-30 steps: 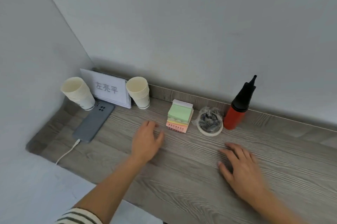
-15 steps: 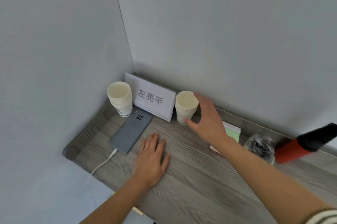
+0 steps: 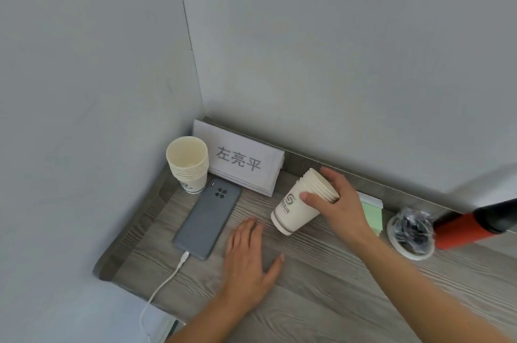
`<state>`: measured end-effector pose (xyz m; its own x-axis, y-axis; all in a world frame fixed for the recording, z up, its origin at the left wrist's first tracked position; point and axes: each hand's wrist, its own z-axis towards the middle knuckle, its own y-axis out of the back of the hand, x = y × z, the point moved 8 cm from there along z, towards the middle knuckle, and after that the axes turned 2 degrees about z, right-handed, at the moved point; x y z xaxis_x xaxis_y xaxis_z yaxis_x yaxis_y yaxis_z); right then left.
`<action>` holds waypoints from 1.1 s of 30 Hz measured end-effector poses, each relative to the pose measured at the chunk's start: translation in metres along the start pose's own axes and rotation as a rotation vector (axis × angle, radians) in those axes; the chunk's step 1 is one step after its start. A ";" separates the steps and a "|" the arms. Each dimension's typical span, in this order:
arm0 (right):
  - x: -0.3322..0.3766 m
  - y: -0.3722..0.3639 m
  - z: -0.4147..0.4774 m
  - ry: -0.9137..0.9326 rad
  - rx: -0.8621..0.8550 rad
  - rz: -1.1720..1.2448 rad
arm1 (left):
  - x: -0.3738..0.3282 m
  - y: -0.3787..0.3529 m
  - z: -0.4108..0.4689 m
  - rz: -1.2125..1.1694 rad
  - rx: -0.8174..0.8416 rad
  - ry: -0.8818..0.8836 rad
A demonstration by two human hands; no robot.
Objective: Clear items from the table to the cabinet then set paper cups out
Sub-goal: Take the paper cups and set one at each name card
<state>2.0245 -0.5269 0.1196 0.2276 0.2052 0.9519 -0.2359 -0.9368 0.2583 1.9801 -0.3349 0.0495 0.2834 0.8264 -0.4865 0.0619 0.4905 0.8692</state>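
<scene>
My right hand [image 3: 337,201] grips a stack of cream paper cups [image 3: 296,210] near its rims; the stack is tilted, lifted off the wooden table [image 3: 321,300], its base pointing down-left. A second stack of paper cups [image 3: 188,166] stands upright in the back left corner. My left hand [image 3: 249,261] rests flat on the table, fingers straight, just right of a grey phone [image 3: 208,219]. Behind my right hand lies a block of coloured sticky notes [image 3: 370,214], partly hidden. A round container of dark clips [image 3: 411,233] and a red-and-black pump bottle [image 3: 472,228] lie further right.
A white name card [image 3: 237,165] with printed characters stands against the back wall between the cup stacks. A white charging cable [image 3: 162,284] runs from the phone over the table's front edge. Grey walls close the left side and back.
My right hand closed around the right cup stack, lifted it and tipped it sideways. My left hand stayed flat on the table. The view shifted slightly right.
</scene>
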 end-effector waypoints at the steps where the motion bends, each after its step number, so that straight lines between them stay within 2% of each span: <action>1: -0.004 0.001 -0.007 -0.029 0.008 0.026 | -0.003 0.003 0.001 -0.058 -0.008 -0.012; 5: -0.017 -0.002 -0.038 -0.095 0.066 0.003 | -0.030 0.016 0.014 -0.268 0.099 -0.031; 12: -0.030 -0.002 -0.089 -0.136 0.186 0.085 | -0.059 0.014 0.017 -0.405 0.210 -0.040; 14: -0.035 0.017 -0.102 -0.149 0.144 0.086 | -0.070 0.010 0.009 -0.407 0.243 -0.085; 21: -0.095 0.122 -0.190 -0.243 -0.202 -0.081 | -0.130 -0.008 -0.040 -0.483 0.352 -0.230; 29: -0.157 0.196 -0.383 -0.514 -0.311 -0.358 | -0.225 -0.046 -0.154 -0.510 0.608 -0.428; 33: -0.175 0.214 -0.489 -0.604 -0.457 -0.298 | -0.270 -0.068 -0.225 -0.481 0.762 -0.539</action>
<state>1.4723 -0.6249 0.0884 0.7812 0.1167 0.6132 -0.4180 -0.6318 0.6528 1.6841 -0.5295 0.1017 0.4459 0.2665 -0.8545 0.8138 0.2766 0.5110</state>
